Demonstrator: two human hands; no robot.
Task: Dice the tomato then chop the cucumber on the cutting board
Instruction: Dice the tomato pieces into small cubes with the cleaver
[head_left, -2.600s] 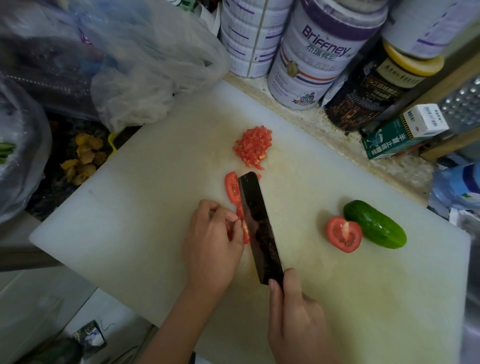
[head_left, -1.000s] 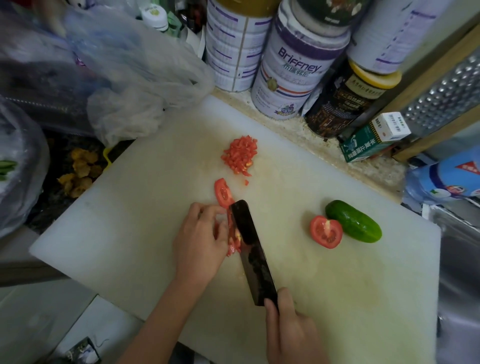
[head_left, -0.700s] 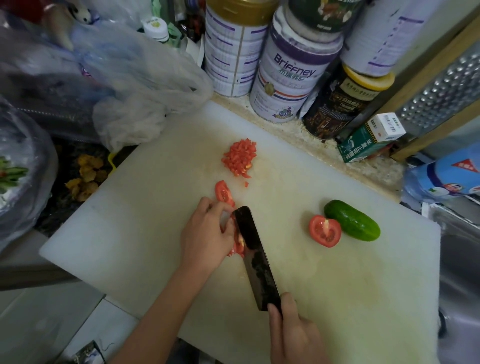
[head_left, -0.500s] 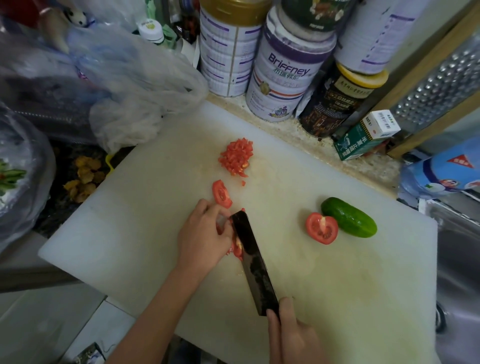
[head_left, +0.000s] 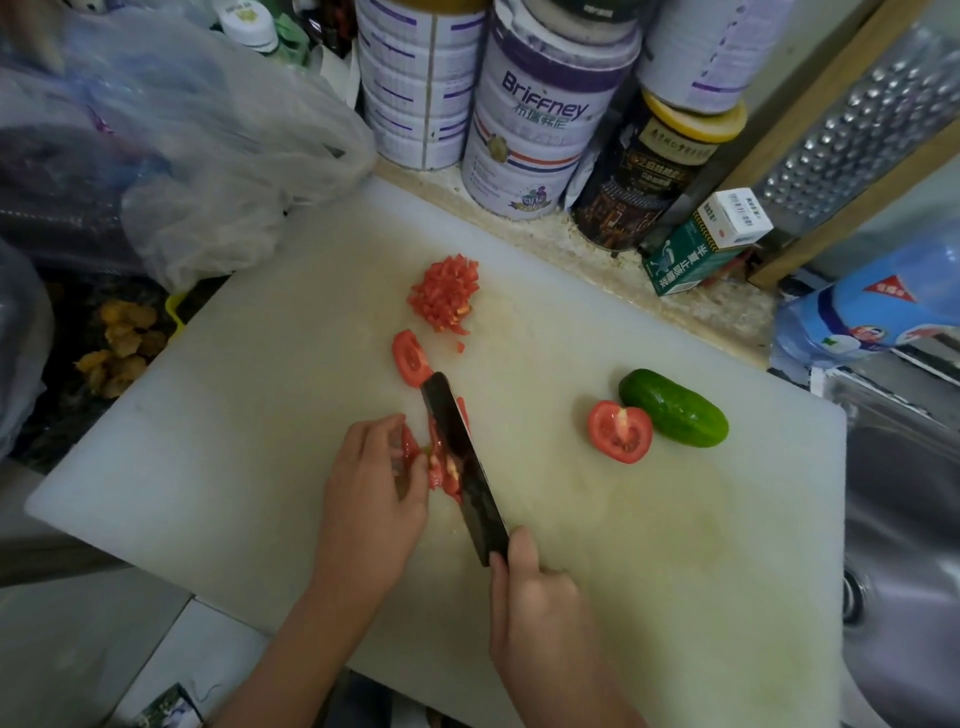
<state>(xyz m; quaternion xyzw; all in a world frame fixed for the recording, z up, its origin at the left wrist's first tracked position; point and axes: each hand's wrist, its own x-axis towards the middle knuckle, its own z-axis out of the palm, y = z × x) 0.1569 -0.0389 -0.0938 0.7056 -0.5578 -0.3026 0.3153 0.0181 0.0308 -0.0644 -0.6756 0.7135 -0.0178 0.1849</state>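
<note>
On the white cutting board my right hand grips a dark cleaver, its blade down across cut tomato strips. My left hand holds those strips with curled fingertips, just left of the blade. A single tomato slice lies beyond the blade tip. A pile of diced tomato sits further back. To the right, a tomato half lies cut face up, touching a whole green cucumber.
Tall tins and a dark jar line the board's far edge, with a small green box and a metal grater. Plastic bags crowd the far left. A steel sink lies at the right.
The cleaver has worked leftward through the tomato strips while my left hand backed away from the blade. The tomato half and cucumber have stayed put.
</note>
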